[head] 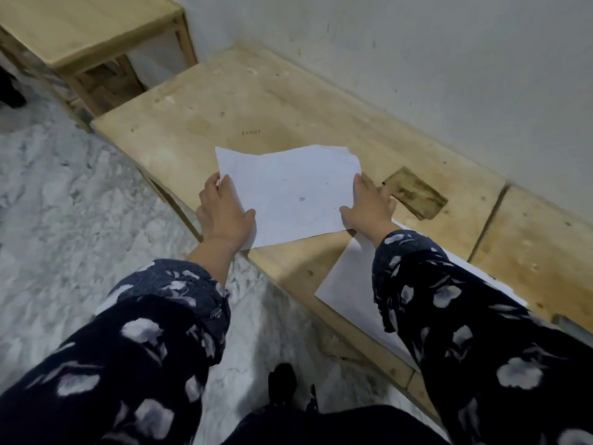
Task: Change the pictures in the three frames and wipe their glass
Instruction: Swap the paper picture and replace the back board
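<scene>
A small stack of white paper sheets [288, 194] is held over a low, pale wooden bench [205, 130] that runs along a grey-white wall [417, 59]. The left hand [224, 213] grips the stack's left edge, thumb laid on top and fingers tucked beneath; the right hand [369, 207] holds the right edge the same way — thumb over the top sheet, the other fingers mostly hidden behind the paper. The stack sags a little between the two hands, its far edge ragged. Another white sheet [349, 284] lies flat on the bench under the right forearm, partly covered by the dark floral sleeve [449, 300]. Just beyond the right hand lies a stained, yellow-brown folded cloth [417, 197] — apart from the paper. A second wooden bench [80, 30] stands at the far left, on the grey marbled floor [64, 220]
</scene>
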### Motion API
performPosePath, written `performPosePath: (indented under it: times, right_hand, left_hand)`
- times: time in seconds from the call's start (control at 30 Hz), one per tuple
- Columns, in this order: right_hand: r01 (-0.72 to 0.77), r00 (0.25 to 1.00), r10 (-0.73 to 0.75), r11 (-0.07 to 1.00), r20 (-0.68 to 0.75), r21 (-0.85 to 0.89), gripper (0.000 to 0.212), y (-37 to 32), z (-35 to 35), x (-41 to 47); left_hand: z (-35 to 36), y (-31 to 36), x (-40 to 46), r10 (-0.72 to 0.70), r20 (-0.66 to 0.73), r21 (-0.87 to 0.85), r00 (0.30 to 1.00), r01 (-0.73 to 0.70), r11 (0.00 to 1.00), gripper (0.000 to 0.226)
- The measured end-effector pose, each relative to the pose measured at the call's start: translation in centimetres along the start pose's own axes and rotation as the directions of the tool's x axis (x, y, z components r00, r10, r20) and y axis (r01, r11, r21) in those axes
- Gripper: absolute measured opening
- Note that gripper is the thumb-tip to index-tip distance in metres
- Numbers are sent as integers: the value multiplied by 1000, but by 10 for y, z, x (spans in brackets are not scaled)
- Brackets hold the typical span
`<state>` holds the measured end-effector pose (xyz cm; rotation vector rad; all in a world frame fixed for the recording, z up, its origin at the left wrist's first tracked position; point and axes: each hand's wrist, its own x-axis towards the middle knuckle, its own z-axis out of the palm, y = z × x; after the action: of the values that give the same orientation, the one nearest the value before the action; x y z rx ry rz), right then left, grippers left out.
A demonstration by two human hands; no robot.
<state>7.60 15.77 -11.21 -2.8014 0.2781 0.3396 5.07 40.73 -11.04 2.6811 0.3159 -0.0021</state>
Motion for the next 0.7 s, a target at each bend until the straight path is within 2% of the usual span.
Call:
performPosePath:
  times: [0.1, 0.13, 0.2, 0.3, 0.53, 0.6, 0.7]
  right_hand:
    - [-11, 1000, 11, 1000, -15, -12, 37, 1, 5, 6]
    - [-11, 1000, 10, 1000, -26, -1, 37, 4, 6, 5]
    - [-12, 999, 15, 997, -41, 76, 43, 7, 6, 0]
    - [-30, 996, 41, 991, -78, 133, 45, 16, 2, -14]
    - [-127, 984, 134, 989, -116, 70, 48, 76, -21, -65]
    - [-173, 976, 182, 982, -120, 81, 53, 105, -27, -92]
    - [-233, 964, 240, 970, -115, 70, 65, 138, -28, -129]
  left_hand:
    - [6, -2, 3, -35, 36, 44, 999, 33, 998, 71]
    - [8, 0, 4, -40, 36, 80, 999, 37, 996, 70]
    - [9, 4, 4, -21, -14, 154, 1000, 23, 988, 66]
    - [11, 21, 0, 90, -31, 152, 995, -84, 985, 61]
    - [33, 90, -40, 317, 107, 78, 942, -326, 942, 52]
    - [45, 114, -57, 380, 183, 92, 907, -400, 912, 53]
    - [61, 138, -76, 400, 298, 129, 867, -452, 883, 59]
